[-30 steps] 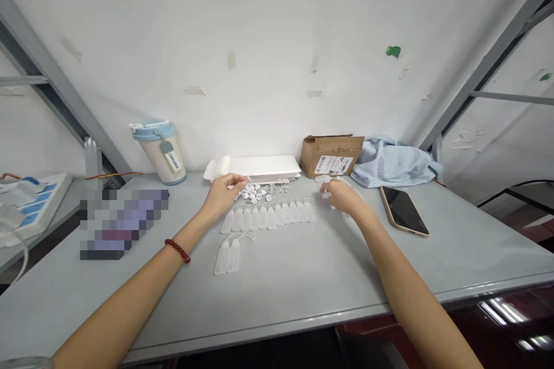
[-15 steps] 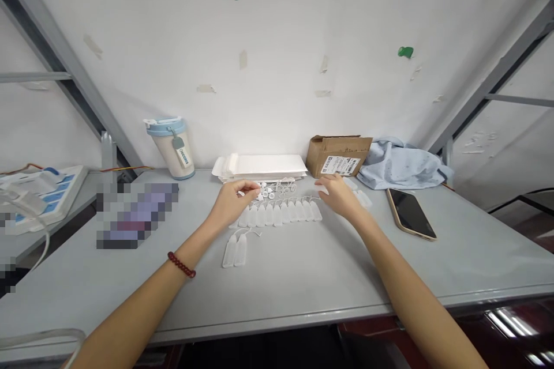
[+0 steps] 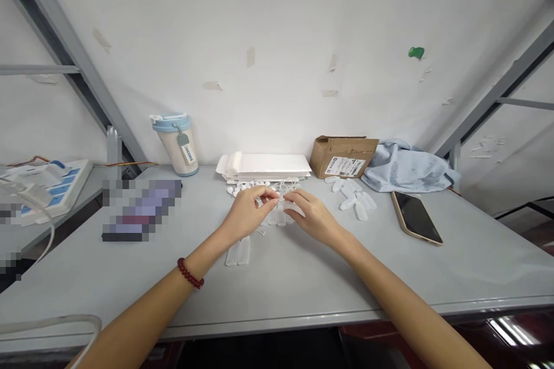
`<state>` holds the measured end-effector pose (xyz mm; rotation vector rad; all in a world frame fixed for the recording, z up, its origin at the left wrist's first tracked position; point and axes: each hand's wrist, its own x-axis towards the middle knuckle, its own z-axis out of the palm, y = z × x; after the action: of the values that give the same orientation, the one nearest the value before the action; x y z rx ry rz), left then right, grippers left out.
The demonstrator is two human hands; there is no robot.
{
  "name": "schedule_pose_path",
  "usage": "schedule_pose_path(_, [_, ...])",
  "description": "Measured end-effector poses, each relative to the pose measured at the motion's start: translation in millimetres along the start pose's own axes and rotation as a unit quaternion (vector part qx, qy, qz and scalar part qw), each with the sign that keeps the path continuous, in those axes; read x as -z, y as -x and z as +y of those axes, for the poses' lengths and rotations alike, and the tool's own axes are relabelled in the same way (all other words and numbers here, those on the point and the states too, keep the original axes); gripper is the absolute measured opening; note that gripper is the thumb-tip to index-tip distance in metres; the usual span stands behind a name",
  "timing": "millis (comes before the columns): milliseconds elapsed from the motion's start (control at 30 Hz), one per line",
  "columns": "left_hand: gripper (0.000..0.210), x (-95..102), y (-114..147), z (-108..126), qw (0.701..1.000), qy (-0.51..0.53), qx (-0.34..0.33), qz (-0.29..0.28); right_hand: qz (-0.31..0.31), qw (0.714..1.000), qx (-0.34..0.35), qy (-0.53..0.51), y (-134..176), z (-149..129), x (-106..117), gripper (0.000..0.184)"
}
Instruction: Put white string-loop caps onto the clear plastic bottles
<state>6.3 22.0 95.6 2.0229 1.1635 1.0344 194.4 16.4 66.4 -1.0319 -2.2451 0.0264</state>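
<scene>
My left hand (image 3: 253,210), with a dark red bead bracelet on its wrist, is pinched over the middle of the table. Whatever is between its fingertips is too small to make out. Facing it, fingertips close by, my right hand (image 3: 314,214) has thumb and fingers around a pale translucent tag (image 3: 291,206), partly hidden. Below both hands lies a row of translucent tags (image 3: 281,218), mostly covered by the fingers. Two more tags (image 3: 238,252) lie nearer me. Small white caps (image 3: 236,189) and looped white strings (image 3: 289,185) are just behind the hands.
Behind lies a white stack of packets (image 3: 268,166), beside a cardboard box (image 3: 344,155) and blue cloth (image 3: 407,167). Loose tags (image 3: 352,193) and a phone (image 3: 416,218) are to the right. A tumbler (image 3: 177,144) and a blurred-out purple item (image 3: 145,210) stand left.
My right hand has moved left from beside the loose tags, and a tag now shows in its fingers. My left hand has moved slightly right, so the fingertips nearly meet.
</scene>
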Motion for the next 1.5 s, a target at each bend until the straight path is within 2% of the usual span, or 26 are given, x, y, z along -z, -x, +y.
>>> schedule_pose_path(100, [0.013, -1.2, 0, 0, 1.0, -0.014, 0.003, -0.008, 0.005, 1.0, 0.015, 0.012, 0, -1, -3, 0.024])
schedule_pose_path(300, [0.015, -0.5, 0, 1, 1.0, -0.021, 0.008, -0.017, 0.011, 1.0, -0.003, 0.022, 0, -4, -3, 0.033])
schedule_pose_path(467, [0.015, -0.6, 0, 0, 0.999, -0.034, -0.006, -0.022, 0.008, 0.999, 0.019, 0.032, -1, -5, 1, 0.026])
schedule_pose_path(700, [0.013, -2.1, 0, -4, 0.999, -0.039, -0.006, -0.021, 0.008, 1.0, 0.015, 0.019, -1, -8, 1, 0.023])
schedule_pose_path(1100, [0.013, -2.9, 0, 1, 0.999, -0.034, 0.013, -0.022, 0.069, 0.996, 0.055, 0.018, 0, -5, -4, 0.021])
schedule_pose_path(1300, [0.012, -3.6, 1, 3, 1.0, -0.015, 0.011, -0.016, 0.07, 0.996, 0.06, 0.018, 0, -7, -3, 0.019])
schedule_pose_path(1500, [0.015, -2.6, 1, 6, 0.999, -0.011, 0.012, -0.038, 0.086, 0.994, 0.06, 0.025, 0, -8, -8, 0.016])
